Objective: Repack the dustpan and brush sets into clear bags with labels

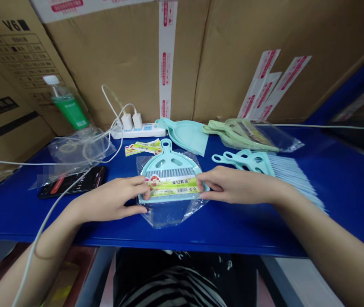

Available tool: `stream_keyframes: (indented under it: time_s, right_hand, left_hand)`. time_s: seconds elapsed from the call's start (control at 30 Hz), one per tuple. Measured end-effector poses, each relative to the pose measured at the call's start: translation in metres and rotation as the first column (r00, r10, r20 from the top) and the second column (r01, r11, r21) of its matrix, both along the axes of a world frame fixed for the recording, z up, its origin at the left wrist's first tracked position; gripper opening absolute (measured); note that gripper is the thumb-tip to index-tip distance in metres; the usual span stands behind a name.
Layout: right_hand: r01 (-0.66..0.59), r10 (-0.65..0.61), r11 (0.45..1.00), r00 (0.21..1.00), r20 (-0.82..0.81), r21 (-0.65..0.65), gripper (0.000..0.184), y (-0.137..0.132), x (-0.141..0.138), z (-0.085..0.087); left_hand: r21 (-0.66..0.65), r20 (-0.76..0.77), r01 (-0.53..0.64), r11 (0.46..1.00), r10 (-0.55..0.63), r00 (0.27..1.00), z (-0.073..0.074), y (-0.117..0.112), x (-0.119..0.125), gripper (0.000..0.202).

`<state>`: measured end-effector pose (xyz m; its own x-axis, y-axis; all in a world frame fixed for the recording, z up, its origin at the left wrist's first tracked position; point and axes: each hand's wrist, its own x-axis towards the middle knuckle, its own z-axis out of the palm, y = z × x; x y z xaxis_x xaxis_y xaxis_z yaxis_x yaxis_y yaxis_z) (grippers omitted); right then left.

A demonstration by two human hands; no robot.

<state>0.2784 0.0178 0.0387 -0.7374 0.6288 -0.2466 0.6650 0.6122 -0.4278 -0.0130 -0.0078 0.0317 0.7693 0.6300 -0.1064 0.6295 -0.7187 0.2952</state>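
Note:
A light-blue dustpan and brush set [166, 161] lies in a clear plastic bag [165, 215] on the blue table, its handle pointing away from me. A printed label card [178, 186] crosses the brush bristles. My left hand [117, 199] is at the card's left end, fingers curled over the set's edge and thumb lower down on the bag. Opposite it, my right hand [233, 184] pinches the right end of the card and the edge of the set. Whether the card is inside the bag or on top of it, I cannot tell.
Behind are loose label cards [143, 147], blue dustpans [186, 134] and a bagged green set [248, 134]. Blue brushes [284, 170] lie right. Leftward are a phone [73, 182], plastic bags [79, 147], a green-labelled bottle [69, 108] and a power strip [143, 131] with trailing cables. Cardboard boxes [120, 55] wall the back.

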Motion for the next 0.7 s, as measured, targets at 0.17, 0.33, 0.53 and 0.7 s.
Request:
stream_keyframes:
  time_s: [0.17,0.33,0.53,0.7]
  right_hand:
    - [0.006,-0.005,1.0,1.0,0.016,-0.017,0.017,0.0007,-0.0008,0.0006]
    - [0.012,-0.011,1.0,0.999,0.033,-0.019,0.014,0.0004,-0.0012,0.0027]
    - [0.014,-0.014,1.0,1.0,0.026,-0.012,0.016,0.0002,-0.001,0.0028]
    - [-0.016,0.015,1.0,1.0,-0.018,-0.02,0.016,0.0016,-0.0001,0.0007]
  left_hand:
    - [0.004,-0.004,0.0,1.0,0.0,1.0,0.0003,-0.0006,0.0004,0.016]
    - [-0.011,-0.005,-0.004,1.0,0.004,1.0,0.0012,-0.001,0.001,0.014]
    - [-0.021,0.002,-0.001,1.0,0.001,1.0,0.0004,0.0001,0.0001,0.014]
    - [-0.009,-0.02,-0.012,1.0,0.012,1.0,-0.0001,0.0008,0.0002,0.016]
